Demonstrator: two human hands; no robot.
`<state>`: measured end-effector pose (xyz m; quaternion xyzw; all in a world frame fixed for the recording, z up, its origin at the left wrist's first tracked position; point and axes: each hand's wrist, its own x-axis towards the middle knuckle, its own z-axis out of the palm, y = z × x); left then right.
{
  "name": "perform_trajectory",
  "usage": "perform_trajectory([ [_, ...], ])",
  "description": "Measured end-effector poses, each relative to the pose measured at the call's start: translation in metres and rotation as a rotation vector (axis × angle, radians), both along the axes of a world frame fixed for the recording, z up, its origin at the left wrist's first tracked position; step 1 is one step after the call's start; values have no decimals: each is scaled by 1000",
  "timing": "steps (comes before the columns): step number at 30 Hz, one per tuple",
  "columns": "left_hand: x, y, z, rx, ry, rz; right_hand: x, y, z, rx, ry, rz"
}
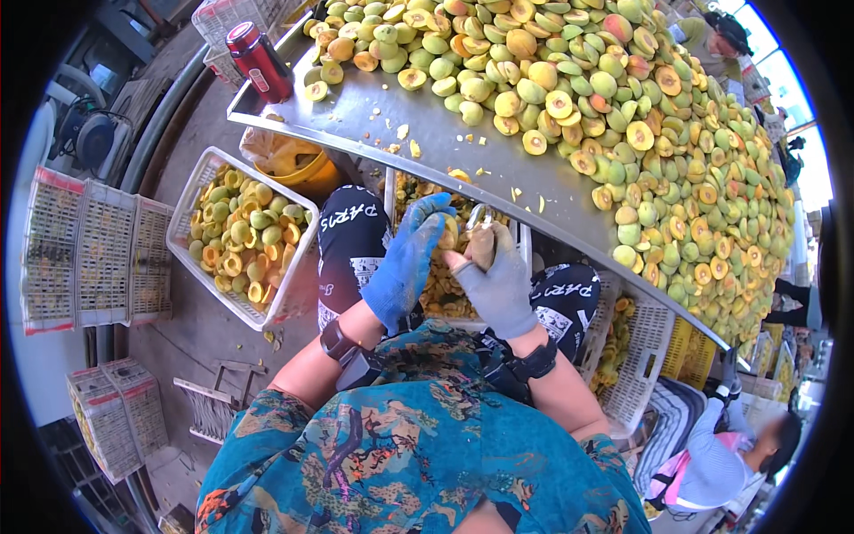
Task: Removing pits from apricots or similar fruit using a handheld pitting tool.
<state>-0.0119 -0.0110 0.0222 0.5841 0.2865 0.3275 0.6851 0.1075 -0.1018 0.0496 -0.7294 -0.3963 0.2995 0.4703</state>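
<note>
My left hand (402, 267), in a blue glove, is closed around a yellow peach half (449, 233) in front of my lap. Close to its right, my right hand (501, 283) wears a grey glove with bare fingertips. It grips a small pitting tool with a shiny curved metal end (481, 215), partly hidden by the fingers. Both hands are just below the edge of a metal table (382, 120) heaped with cut green-yellow peaches (534, 76), many with pits showing. Beneath the hands, between my knees, a crate (525, 254) holds peach scraps or pits; which, I cannot tell.
A white crate (189, 191) of hollowed peach halves stands at left, beside a yellow bucket (311, 176). A red flask (260, 62) stands on the table's corner. Stacked crates (76, 254) line the far left. Another crate (642, 356) and a person (712, 454) are at right.
</note>
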Motion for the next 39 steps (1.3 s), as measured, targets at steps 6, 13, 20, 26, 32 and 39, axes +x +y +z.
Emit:
perform_trajectory([
  [6,-9,0,4,82,82,-115,17,0,6,-138,80,444],
  [13,-1,9,2,-291,-283,97,12,3,4,-192,333,281],
  [20,-5,-2,14,-307,20,-136,22,8,-5,-86,216,51],
  [26,-10,11,16,-466,51,-182,25,0,-10,-69,-72,75],
  [32,-8,8,17,-438,40,-61,14,-13,-18,23,-411,148],
  [39,-9,3,19,-395,135,-107,14,-9,-17,58,-624,151],
])
